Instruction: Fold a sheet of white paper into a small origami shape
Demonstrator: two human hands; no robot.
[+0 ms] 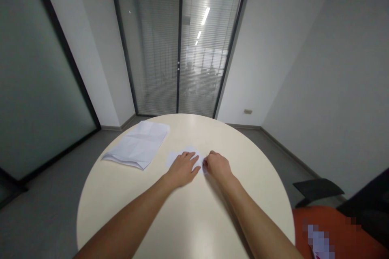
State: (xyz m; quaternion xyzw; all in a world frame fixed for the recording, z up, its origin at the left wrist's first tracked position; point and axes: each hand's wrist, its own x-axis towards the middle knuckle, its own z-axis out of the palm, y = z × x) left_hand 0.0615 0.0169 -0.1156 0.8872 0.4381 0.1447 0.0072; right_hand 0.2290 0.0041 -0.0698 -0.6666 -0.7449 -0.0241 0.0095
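A small piece of white paper (171,159) lies flat near the middle of the round table, partly covered by my hands. My left hand (183,168) rests on it with the fingers spread, thumb pointing right. Close by on the right, my right hand (216,165) is closed in a pinch at the paper's right edge. The fingertips hide exactly how much of the edge is between them. Left of my hands lies a larger folded stack of white paper (139,143), creased across its surface.
The cream round table (188,218) has a curved edge all around. An office chair with an orange seat (343,230) and black armrest (319,188) stands at the right. Glass panels with blinds (152,48) are behind the table, white walls beside them.
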